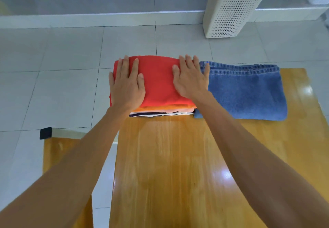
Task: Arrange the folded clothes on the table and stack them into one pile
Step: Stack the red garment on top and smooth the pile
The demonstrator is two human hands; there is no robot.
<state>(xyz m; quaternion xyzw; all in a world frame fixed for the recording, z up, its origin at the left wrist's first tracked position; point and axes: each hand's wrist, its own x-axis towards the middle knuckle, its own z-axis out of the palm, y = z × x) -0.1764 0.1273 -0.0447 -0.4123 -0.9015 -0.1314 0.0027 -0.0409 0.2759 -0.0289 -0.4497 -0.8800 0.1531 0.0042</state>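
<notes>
Head view. Left hand is laid flat, fingers spread and extended, palm pressed on the left part of the folded red cloth; nothing is gripped. Right hand is likewise flat and unclenched on the cloth's right part, outer fingers touching the folded blue denim jeans. The red cloth tops a pile of folded clothes at frame centre, on the far edge of the glossy wooden table. The jeans lie just right, touching the pile.
</notes>
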